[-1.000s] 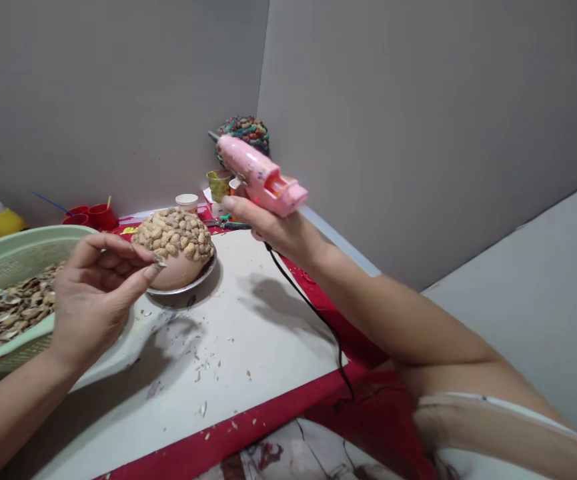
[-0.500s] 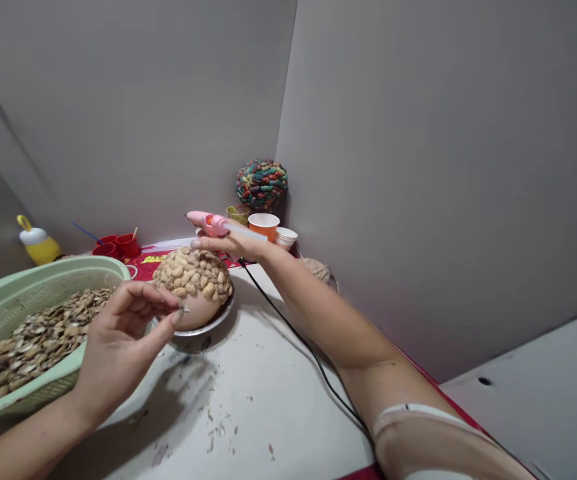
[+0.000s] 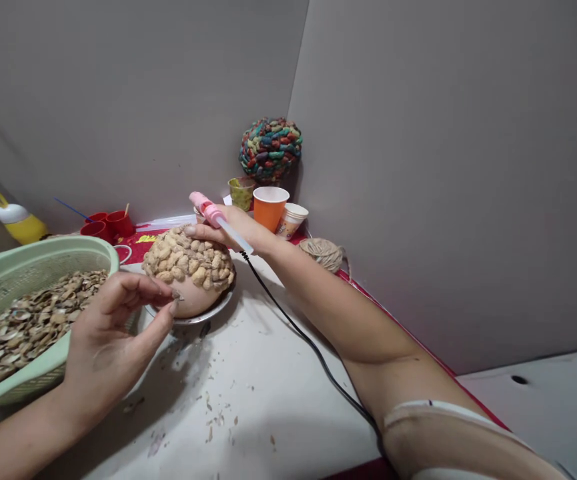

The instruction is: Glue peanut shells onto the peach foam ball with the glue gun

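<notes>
There, the right hand [image 3: 228, 230] gripped a pink glue gun [image 3: 207, 208] above the far side of the peanut-shell-covered dome [image 3: 188, 263], which sat on a metal plate [image 3: 213, 313] on the white table [image 3: 268, 373]. The left hand [image 3: 113, 340] pinched a small shell piece [image 3: 177, 296] between thumb and fingertips, just beside the dome and the green basket [image 3: 28, 257] of shells.
</notes>
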Available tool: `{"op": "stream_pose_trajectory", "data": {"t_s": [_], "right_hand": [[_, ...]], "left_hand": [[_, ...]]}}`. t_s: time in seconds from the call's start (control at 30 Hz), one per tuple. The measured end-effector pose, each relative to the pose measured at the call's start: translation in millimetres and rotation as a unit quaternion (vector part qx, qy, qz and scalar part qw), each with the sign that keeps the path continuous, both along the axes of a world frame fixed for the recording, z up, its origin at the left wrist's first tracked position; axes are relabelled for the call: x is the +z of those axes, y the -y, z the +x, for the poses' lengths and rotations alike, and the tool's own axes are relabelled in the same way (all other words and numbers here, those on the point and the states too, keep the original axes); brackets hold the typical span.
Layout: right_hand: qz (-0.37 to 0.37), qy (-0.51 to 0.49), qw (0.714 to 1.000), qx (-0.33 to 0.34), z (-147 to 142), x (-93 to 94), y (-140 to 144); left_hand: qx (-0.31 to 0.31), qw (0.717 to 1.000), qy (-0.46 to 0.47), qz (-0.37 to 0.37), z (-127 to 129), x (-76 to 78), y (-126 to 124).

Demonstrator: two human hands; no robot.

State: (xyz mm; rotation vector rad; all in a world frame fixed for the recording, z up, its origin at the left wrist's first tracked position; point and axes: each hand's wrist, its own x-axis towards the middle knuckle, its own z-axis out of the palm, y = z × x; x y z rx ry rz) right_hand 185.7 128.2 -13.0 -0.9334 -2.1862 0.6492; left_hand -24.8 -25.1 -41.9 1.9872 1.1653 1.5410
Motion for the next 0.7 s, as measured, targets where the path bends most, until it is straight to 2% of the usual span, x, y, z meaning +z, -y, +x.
{"op": "stream_pose_trajectory", "data": {"t_s": [0.17,0.53,0.7], "right_hand": [[0.011,0.021,0.998,-0.065,-5.9,-0.9,6.9],[0.023,0.023,0.997,-0.068,-8.5,-3.7,8.7],[0.014,0.024,0.997,-0.078,-9.5,-5.8,7.2]], "left_hand": [[0.043,0.994,-0.097,0.029,-7.2,-3.5,-5.8],[0.078,0.978,-0.169,0.089,-2.5,1.7,-14.0],[0.1,0.961,-0.223,0.133,-0.1,1.4,-15.5]]}}
